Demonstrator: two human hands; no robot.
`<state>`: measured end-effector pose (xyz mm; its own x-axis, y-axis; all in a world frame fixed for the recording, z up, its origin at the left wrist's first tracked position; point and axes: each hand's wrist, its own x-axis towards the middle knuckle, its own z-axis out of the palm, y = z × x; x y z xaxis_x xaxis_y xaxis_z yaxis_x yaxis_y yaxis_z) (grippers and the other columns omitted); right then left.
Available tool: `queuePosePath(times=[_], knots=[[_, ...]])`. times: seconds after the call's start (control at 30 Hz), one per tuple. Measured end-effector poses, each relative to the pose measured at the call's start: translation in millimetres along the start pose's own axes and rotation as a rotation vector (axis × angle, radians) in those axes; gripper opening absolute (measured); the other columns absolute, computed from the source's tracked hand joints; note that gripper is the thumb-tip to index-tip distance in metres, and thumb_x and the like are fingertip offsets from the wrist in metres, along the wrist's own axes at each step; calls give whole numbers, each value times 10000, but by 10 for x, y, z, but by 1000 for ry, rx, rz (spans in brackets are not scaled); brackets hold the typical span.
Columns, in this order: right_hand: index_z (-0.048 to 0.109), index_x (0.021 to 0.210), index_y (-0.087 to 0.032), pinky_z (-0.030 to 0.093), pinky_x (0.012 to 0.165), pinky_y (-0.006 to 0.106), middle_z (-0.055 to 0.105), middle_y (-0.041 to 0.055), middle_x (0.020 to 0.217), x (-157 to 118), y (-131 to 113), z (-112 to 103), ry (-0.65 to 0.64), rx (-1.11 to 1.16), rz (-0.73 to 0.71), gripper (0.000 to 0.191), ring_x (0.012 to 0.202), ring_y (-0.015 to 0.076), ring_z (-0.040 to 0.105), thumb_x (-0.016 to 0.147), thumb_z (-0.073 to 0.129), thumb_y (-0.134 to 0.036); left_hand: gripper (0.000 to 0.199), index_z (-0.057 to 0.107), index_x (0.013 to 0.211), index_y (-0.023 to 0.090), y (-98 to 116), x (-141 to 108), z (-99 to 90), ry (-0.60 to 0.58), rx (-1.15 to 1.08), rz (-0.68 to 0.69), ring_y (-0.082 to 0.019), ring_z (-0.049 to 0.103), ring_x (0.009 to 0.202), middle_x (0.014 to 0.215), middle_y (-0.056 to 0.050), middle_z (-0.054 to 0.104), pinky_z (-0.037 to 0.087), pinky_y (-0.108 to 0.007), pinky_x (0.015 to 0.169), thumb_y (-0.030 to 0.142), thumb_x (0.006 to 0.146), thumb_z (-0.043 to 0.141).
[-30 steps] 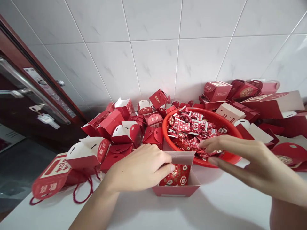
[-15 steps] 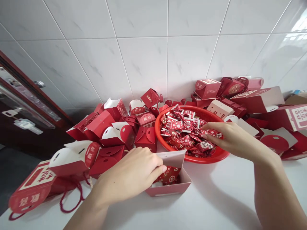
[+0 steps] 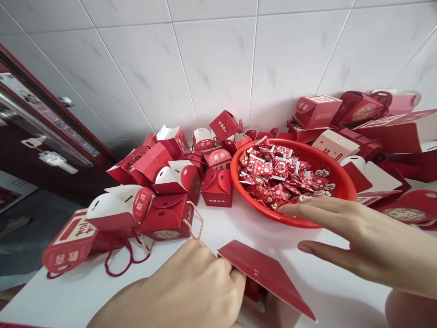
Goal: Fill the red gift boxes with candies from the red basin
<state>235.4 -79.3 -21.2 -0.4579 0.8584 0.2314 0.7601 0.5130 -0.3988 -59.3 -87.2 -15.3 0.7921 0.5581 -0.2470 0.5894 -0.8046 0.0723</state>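
Note:
A small red box (image 3: 266,273) stands tilted near the front of the white table, its flap raised, with something red partly visible inside. My left hand (image 3: 194,282) is closed round the box's left side. My right hand (image 3: 348,232) is spread, fingers apart and holding nothing, over the front right rim of a red plastic basket (image 3: 348,187). Red and white wrapped sweets (image 3: 273,171) are heaped in the basket.
Red boxes (image 3: 164,214) crowd the table's left side, some with cord handles. More boxes (image 3: 317,111) are piled at the right and back against the tiled wall (image 3: 218,68). A dark door with keys (image 3: 56,160) is at the far left.
My right hand has left the sweets, come toward me and opened. The box has turned and moved nearer me in my left hand. The view has shifted, too.

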Motion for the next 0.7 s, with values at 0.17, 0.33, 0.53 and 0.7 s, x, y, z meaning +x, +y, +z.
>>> queuePosePath(times=[0.17,0.33,0.53,0.7], knots=[[692,1359,-312,647,760,432,788,78,1190,-14,40,-46,-66,-29,-77,442,946,330,784,952,628,-474,193,757,968,250,-54,-10,52,49,-127,-41,-247,667,740,792,-77,719,474,-325,682,412,894,684],[707,1276,-273,606,717,404,805,79,1107,37,323,-145,95,-172,70,367,877,317,778,972,573,-428,331,743,1150,242,-72,13,76,72,-102,-74,-245,683,749,865,-95,744,484,-323,708,465,928,643],[703,1226,-216,585,732,404,806,93,1055,281,562,-31,41,-274,183,341,908,321,765,911,577,-258,296,737,1180,304,-96,45,89,129,-114,-57,-269,711,825,978,-89,769,495,-328,726,428,924,654],[559,1477,-196,583,920,437,710,137,1356,514,490,268,-121,-213,87,565,1150,328,720,915,615,-197,315,732,1208,293,-109,70,35,94,-141,-33,-263,717,894,1023,-93,773,506,-318,769,436,947,629]])
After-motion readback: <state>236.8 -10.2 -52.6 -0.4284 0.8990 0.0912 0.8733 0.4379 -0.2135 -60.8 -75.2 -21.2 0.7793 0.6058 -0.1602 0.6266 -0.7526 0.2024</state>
